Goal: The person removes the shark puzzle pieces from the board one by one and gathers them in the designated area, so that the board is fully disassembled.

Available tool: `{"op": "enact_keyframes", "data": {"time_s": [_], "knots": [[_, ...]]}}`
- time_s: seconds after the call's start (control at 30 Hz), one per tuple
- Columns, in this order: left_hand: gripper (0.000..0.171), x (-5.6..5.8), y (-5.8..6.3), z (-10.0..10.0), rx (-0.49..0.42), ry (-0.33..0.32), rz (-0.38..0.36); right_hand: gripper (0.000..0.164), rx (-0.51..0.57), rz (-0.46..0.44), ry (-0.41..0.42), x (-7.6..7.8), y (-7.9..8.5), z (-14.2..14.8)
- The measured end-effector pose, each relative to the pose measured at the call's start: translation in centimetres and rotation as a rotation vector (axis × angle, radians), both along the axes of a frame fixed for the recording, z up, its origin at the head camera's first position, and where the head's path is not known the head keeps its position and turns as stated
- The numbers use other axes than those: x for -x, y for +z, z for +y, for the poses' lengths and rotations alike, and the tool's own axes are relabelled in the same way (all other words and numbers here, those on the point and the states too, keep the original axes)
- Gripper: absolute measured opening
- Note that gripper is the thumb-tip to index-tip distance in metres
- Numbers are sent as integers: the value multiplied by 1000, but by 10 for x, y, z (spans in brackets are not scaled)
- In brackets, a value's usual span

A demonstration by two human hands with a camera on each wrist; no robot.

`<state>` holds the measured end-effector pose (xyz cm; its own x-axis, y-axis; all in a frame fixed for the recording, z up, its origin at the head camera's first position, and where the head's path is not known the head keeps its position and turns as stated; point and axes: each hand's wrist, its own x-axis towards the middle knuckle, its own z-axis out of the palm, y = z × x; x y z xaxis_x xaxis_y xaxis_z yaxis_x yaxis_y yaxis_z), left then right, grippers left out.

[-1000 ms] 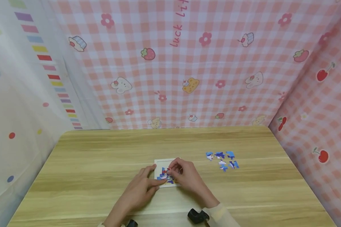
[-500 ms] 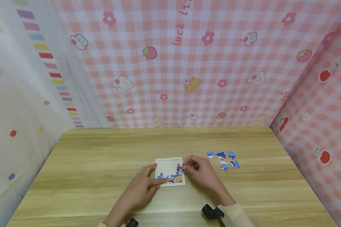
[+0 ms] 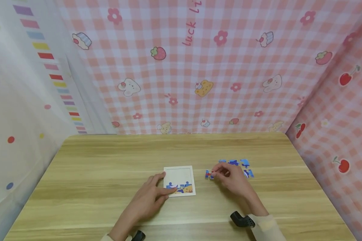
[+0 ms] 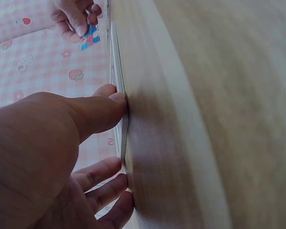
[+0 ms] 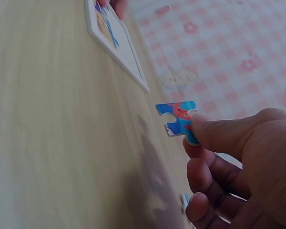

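Note:
A shallow white puzzle board lies on the table, with a row of joined puzzle pieces along its near side; the rest of its inside is plain white. My left hand rests at the board's left edge, one finger extended over the joined pieces. In the left wrist view its thumb and fingers touch the board's edge. To the right of the board, my right hand pinches a blue puzzle piece with a red figure on it, held above the table between thumb and fingertips.
Several loose blue and white puzzle pieces lie behind and beside my right hand, which partly hides them. The wood-grain table meets a pink checked cloth at its back edge. More cloth hangs at both sides.
My right hand has carried the red and blue piece from over the board rightward, clear of its edge, toward the loose pieces. My left hand stays on the board.

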<state>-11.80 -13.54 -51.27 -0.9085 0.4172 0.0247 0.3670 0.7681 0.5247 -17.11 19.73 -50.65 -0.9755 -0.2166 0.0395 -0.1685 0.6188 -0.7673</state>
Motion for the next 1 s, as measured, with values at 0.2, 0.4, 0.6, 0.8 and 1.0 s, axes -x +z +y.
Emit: {"op": "enact_keyframes", "data": {"time_s": [0.2,0.4,0.6,0.8,1.0], "knots": [[33,0,-1,1,0,1,-13,5,1,19,3,2,1,23],[33,0,-1,1,-4,7,-24,5,-30,20,27,4,2,39],[33,1,-2,0,0,11,-24,4,-103,-2,-10,6,3,49],[33,0,0,1,-3,15,-35,3,-187,101,-36,7,-2,49],[34,1,-4,1,11,13,-22,6,-253,157,-70,9,-4,44]]}}
